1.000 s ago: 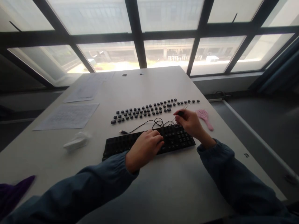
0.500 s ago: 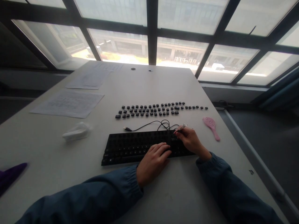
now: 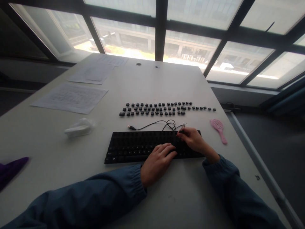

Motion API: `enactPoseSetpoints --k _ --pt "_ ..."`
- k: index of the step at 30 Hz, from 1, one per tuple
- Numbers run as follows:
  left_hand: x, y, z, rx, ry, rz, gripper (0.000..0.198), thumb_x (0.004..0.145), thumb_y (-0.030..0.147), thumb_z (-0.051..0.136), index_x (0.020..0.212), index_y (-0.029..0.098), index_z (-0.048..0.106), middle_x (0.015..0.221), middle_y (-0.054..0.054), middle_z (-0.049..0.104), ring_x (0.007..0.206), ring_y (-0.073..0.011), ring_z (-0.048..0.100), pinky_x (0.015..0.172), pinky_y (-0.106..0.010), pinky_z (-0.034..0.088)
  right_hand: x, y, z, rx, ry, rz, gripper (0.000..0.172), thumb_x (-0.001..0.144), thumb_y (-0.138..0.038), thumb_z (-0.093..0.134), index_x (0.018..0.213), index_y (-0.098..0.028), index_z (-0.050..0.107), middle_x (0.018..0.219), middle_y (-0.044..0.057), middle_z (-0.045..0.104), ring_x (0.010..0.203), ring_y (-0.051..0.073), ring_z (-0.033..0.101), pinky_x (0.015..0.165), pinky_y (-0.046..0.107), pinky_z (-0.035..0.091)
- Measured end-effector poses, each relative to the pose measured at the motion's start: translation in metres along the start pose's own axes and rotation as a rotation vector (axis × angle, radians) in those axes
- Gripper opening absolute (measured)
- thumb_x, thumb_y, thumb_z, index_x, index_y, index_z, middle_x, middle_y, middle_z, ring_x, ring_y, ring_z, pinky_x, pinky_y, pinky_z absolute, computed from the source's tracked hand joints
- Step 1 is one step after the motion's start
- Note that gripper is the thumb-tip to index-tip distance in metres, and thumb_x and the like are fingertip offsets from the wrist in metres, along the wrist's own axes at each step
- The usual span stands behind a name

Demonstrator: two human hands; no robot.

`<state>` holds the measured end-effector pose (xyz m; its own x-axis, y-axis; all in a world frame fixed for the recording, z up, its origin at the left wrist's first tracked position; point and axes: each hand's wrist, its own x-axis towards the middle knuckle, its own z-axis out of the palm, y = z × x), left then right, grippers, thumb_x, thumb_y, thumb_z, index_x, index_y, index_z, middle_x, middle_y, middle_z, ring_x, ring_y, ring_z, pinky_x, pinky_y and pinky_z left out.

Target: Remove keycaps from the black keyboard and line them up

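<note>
Black keyboard (image 3: 133,140) lies under the loosely spread left hand (image 3: 157,163), likely braced; right hand (image 3: 192,140) pinches a wire tool (image 3: 183,125); loose keycaps (image 3: 157,109) sit in rows, presumably for order.

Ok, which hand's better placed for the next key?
Probably the right hand: it holds a wire tool at the keyboard. The left hand rests on the keyboard, no tool visible.

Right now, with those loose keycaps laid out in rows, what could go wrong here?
The loose keycaps lie close to one another, so a stray bump might scramble their rows. The cable lies between them and the keyboard; if the keyboard slides, the cable could nudge the nearest row. The thin metal tool in the right hand might slip and scratch the keyboard.
</note>
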<state>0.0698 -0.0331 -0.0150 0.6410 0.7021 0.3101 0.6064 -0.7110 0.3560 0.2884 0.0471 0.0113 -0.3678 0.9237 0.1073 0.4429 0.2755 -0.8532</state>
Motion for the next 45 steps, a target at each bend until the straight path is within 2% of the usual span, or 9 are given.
enactPoseSetpoints --k 7,14,19,23,27,33,38,42,45 --pt "0.001 0.002 0.001 -0.021 0.02 -0.015 0.029 0.094 0.014 0.056 0.121 0.021 0.061 0.132 -0.007 0.061 0.131 -0.0238 0.049 0.11 -0.041 0.04 -0.02 0.005 0.012 -0.091 0.095 -0.246 0.01 0.093 -0.022 0.058 0.09 -0.021 0.068 0.089 0.007 0.069 0.083 0.023 0.065 0.079 0.037 0.052" --pt "0.03 0.005 -0.021 -0.061 -0.04 -0.132 0.015 0.094 0.026 0.06 0.107 0.019 0.063 0.111 -0.007 0.065 0.105 -0.0238 0.058 0.093 -0.039 0.05 -0.02 0.013 0.015 -0.101 0.123 -0.205 0.005 0.09 -0.02 0.062 0.089 -0.021 0.067 0.084 0.006 0.07 0.079 0.022 0.067 0.076 0.036 0.054" --pt "0.05 -0.003 -0.009 -0.022 0.0 -0.226 0.025 0.089 0.027 0.068 0.112 0.019 0.062 0.111 -0.008 0.062 0.104 -0.0251 0.056 0.093 -0.039 0.05 -0.019 0.016 0.016 -0.092 0.14 -0.193 0.007 0.089 -0.022 0.063 0.086 -0.02 0.068 0.081 0.006 0.071 0.075 0.022 0.068 0.072 0.035 0.054" --pt "0.061 -0.007 0.002 -0.038 -0.001 -0.253 0.022 0.088 0.027 0.069 0.108 0.019 0.066 0.104 -0.007 0.064 0.101 -0.0249 0.056 0.089 -0.037 0.05 -0.019 0.016 0.017 -0.067 0.145 -0.226 0.007 0.089 -0.021 0.063 0.085 -0.021 0.068 0.082 0.007 0.072 0.075 0.023 0.069 0.073 0.036 0.055" --pt "0.064 -0.009 0.006 -0.05 0.024 -0.252 0.01 0.091 0.026 0.065 0.097 0.019 0.069 0.097 -0.006 0.066 0.096 -0.0234 0.057 0.085 -0.036 0.05 -0.019 0.013 0.015 -0.017 0.171 -0.209 0.006 0.086 -0.02 0.064 0.082 -0.021 0.068 0.08 0.005 0.072 0.073 0.021 0.067 0.073 0.036 0.055" --pt "0.061 -0.01 0.008 -0.133 0.093 -0.247 0.016 0.093 0.018 0.061 0.107 0.022 0.069 0.097 -0.004 0.068 0.096 -0.0209 0.058 0.087 -0.034 0.05 -0.022 0.013 0.012 0.113 0.238 -0.137 0.01 0.088 -0.024 0.062 0.081 -0.021 0.067 0.07 0.001 0.064 0.059 0.016 0.059 0.058 0.03 0.049" --pt "0.061 -0.006 -0.002 -0.154 0.108 -0.222 0.02 0.089 0.024 0.069 0.108 0.021 0.068 0.104 -0.005 0.068 0.101 -0.0236 0.059 0.091 -0.038 0.05 -0.024 0.013 0.012 0.113 0.258 -0.21 0.009 0.088 -0.025 0.064 0.081 -0.02 0.068 0.076 0.002 0.068 0.069 0.018 0.063 0.068 0.032 0.051" --pt "0.061 -0.001 -0.011 -0.145 0.135 -0.203 0.013 0.093 0.026 0.063 0.104 0.02 0.069 0.098 -0.005 0.069 0.096 -0.0224 0.059 0.089 -0.037 0.05 -0.025 0.009 0.009 0.171 0.201 -0.28 0.01 0.091 -0.026 0.063 0.085 -0.02 0.067 0.079 0.003 0.067 0.076 0.019 0.064 0.074 0.034 0.051" --pt "0.06 0.005 -0.013 -0.109 0.145 -0.18 0.018 0.096 0.025 0.059 0.111 0.019 0.067 0.099 -0.006 0.067 0.096 -0.0222 0.058 0.088 -0.036 0.049 -0.027 0.006 0.009 0.253 0.159 -0.315 0.012 0.093 -0.027 0.061 0.087 -0.019 0.067 0.079 0.003 0.065 0.073 0.018 0.062 0.071 0.032 0.05"
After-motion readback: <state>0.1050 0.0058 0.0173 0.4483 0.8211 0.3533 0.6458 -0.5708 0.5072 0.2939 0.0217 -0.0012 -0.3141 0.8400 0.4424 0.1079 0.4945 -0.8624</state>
